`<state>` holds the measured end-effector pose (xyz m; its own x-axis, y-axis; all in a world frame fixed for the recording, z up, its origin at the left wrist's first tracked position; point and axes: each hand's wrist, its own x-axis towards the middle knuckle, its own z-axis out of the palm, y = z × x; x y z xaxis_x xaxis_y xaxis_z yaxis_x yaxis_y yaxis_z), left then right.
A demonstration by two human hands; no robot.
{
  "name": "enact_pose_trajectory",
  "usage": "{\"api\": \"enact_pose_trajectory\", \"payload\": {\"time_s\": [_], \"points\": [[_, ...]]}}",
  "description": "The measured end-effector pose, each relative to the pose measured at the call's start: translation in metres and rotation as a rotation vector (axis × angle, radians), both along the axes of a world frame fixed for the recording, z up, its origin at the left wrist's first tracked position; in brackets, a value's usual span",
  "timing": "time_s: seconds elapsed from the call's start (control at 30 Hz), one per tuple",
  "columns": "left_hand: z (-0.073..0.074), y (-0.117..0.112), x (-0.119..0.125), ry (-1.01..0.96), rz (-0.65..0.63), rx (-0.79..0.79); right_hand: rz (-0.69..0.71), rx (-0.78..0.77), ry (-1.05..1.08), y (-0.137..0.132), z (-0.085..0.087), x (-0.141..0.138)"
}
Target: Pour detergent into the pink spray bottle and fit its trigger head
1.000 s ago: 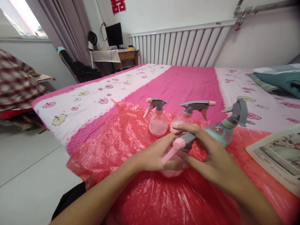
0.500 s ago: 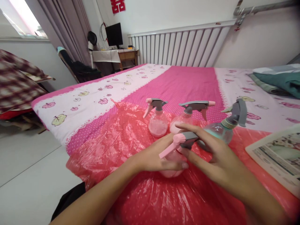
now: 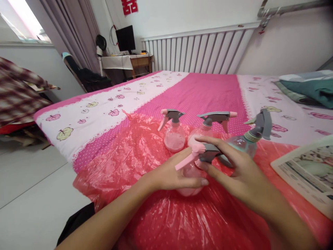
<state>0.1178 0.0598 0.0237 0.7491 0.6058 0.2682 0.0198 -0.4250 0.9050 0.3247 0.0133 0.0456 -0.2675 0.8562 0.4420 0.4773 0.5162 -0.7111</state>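
Observation:
Close in front of me is a spray bottle [image 3: 191, 191] with pinkish liquid, a grey head [image 3: 209, 152] and a pink trigger [image 3: 186, 161] that points left. My left hand [image 3: 169, 174] wraps round the bottle's body, its thumb across the front. The thumb and fingers of my right hand [image 3: 240, 172] grip the grey head from the right. Just beyond stand two more pink spray bottles, one at left [image 3: 174, 138] and one in the middle [image 3: 199, 133], partly hidden by my hand. A greenish spray bottle [image 3: 243, 144] leans behind my right hand.
Crumpled red plastic sheeting [image 3: 109, 166] lies under the bottles on a bed with a pink cover [image 3: 208, 90]. A printed bag or sheet [image 3: 307, 170] is at right, with folded bedding [image 3: 309, 88] behind. A person in a checked sleeve [image 3: 20, 90] is at far left.
The held bottle's grey head and pink trigger have risen slightly and shifted a little to the left. Both hands keep their hold, and the other bottles stand as before.

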Motion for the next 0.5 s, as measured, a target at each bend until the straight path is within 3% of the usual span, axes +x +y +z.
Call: {"api": "enact_pose_trajectory", "payload": {"time_s": [0.17, 0.4, 0.5], "points": [[0.004, -0.006, 0.000, 0.063, 0.110, -0.023, -0.042, 0.073, 0.031, 0.002, 0.004, -0.001], [-0.003, -0.011, 0.003, -0.029, 0.249, 0.025, -0.079, 0.087, 0.039, 0.002, 0.008, -0.004], [-0.003, -0.012, 0.002, -0.081, 0.243, 0.058, -0.066, 0.089, 0.053, 0.002, 0.008, -0.004]]}}
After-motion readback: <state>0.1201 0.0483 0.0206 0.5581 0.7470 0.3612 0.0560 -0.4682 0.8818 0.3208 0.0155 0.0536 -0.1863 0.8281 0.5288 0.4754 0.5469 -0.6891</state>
